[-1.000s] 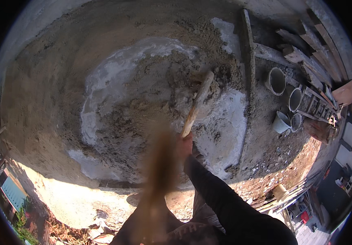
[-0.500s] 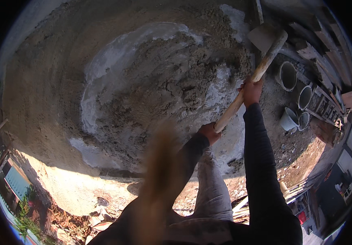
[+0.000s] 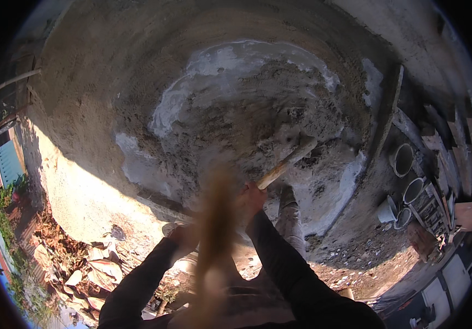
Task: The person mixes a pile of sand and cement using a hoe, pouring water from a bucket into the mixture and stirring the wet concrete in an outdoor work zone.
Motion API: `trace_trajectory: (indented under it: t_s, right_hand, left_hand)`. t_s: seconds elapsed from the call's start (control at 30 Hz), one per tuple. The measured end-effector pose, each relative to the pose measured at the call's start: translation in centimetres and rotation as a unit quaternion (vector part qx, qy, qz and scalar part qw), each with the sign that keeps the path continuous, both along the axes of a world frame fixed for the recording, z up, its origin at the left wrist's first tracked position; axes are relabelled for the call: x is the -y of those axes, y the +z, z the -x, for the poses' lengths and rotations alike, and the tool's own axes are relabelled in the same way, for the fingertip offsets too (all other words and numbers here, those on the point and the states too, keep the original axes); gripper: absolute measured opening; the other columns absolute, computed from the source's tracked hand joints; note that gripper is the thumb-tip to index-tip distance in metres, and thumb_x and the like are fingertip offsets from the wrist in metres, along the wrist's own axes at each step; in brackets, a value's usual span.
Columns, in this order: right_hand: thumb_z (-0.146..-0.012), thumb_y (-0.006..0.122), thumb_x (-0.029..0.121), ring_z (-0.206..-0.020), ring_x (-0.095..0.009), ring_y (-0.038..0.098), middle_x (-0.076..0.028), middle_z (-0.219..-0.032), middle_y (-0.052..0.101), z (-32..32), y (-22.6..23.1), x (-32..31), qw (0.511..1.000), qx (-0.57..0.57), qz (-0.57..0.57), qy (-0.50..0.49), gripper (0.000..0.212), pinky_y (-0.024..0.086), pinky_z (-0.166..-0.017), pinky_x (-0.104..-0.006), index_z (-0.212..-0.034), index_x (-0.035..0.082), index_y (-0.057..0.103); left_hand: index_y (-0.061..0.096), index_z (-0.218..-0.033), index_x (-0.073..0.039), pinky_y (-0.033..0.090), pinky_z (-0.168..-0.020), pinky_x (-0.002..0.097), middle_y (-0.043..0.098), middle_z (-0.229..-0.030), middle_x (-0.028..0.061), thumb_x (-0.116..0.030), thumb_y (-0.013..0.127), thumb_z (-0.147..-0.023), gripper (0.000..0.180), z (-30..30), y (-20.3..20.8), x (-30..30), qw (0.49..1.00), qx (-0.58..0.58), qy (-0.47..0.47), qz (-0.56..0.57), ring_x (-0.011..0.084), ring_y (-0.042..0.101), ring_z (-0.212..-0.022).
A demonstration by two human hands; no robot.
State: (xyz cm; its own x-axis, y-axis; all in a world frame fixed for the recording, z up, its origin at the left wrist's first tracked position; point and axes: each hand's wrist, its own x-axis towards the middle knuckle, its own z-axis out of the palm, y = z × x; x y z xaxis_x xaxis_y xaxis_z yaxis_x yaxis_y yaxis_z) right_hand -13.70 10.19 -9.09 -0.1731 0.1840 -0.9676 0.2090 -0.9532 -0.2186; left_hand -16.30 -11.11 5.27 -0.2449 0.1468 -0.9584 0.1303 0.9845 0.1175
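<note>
A hoe with a pale wooden handle [image 3: 277,174] slants from near my body to the far right, its head end down in a wet grey-brown mortar mix [image 3: 230,123]. Its blade cannot be made out there. Around the handle's middle, my right hand [image 3: 253,198] is closed. My left hand [image 3: 182,237] is lower and to the left, in line with the handle's near end and seemingly closed on it; its fingers are partly hidden. A blurred brown strip [image 3: 214,230] hangs close to the camera and covers the stretch of handle between my hands.
Pale powder [image 3: 164,112] rings the mix. To the right stand several buckets [image 3: 403,160] beside stacked boards [image 3: 447,148] and a long plank [image 3: 386,112]. Dry leaves [image 3: 101,268] lie at lower left, next to sunlit sand [image 3: 90,197]. My leg [image 3: 289,216] stands at the mix's near edge.
The hoe has come down from the far right into the mix and been drawn toward me. Both hands have moved left and nearer my body. The view has shifted too.
</note>
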Motion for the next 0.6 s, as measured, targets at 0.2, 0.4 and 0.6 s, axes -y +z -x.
trace_trajectory:
  t_s: [0.2,0.4,0.6]
  right_hand:
    - [-0.091,0.058,0.004,-0.047,-0.016,0.051,-0.008,-0.075,0.049,5.9,2.5,0.9,0.967,-0.084,-0.103,0.217,0.042,0.047,-0.044,-0.0363,-0.124,0.005,0.033]
    - [-0.093,0.058,0.011,-0.051,-0.021,0.058,-0.015,-0.078,0.058,23.5,-8.7,-6.3,0.78,-0.13,-0.311,0.527,0.054,0.053,-0.047,-0.0391,-0.133,-0.01,0.03]
    - [-0.091,0.059,0.009,-0.056,-0.024,0.061,-0.018,-0.082,0.058,6.3,-11.1,3.0,0.786,0.079,-0.172,0.589,0.056,0.053,-0.046,-0.041,-0.136,-0.003,0.029]
  left_hand:
    - [0.062,-0.117,-0.003,0.056,-0.08,0.0475,0.07,-0.096,0.0245,-0.034,0.073,-0.081,0.049,-10.9,-6.5,0.0,0.943,-0.098,0.31,-0.076,0.0396,0.069,-0.092]
    - [0.057,-0.113,0.002,0.053,-0.058,0.04,0.066,-0.077,0.0126,-0.023,0.079,-0.08,0.047,-1.9,-19.6,-13.6,0.796,-0.044,0.566,-0.212,0.0226,0.065,-0.063]
    - [0.057,-0.103,-0.001,0.044,-0.039,0.0334,0.056,-0.061,0.0042,-0.019,0.079,-0.079,0.037,-15.3,-12.4,-6.5,0.742,0.142,0.651,-0.073,0.0133,0.053,-0.044]
